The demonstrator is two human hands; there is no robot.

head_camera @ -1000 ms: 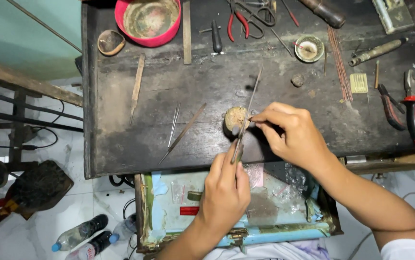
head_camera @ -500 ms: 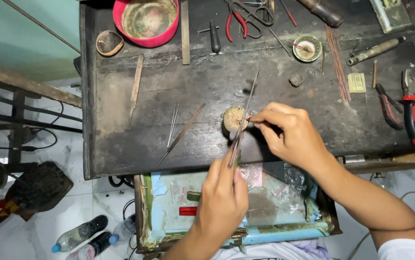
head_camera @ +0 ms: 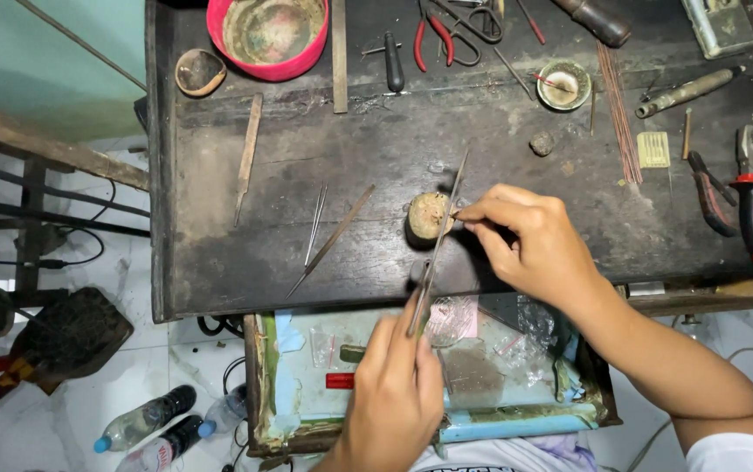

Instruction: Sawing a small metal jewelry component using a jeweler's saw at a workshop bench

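Left hand (head_camera: pixel 398 385) lower, file (head_camera: pixel 440 240) across block (head_camera: pixel 429 216)

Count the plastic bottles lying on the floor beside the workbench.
3, all on the white tiled floor at lower left: one clear bottle with a blue cap, one dark bottle, one partly hidden bottle beside the open drawer. More may be hidden.

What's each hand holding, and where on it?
Left hand grips a long thin metal file by its near end. Right hand pinches something tiny at its fingertips against the round block; too small to identify.
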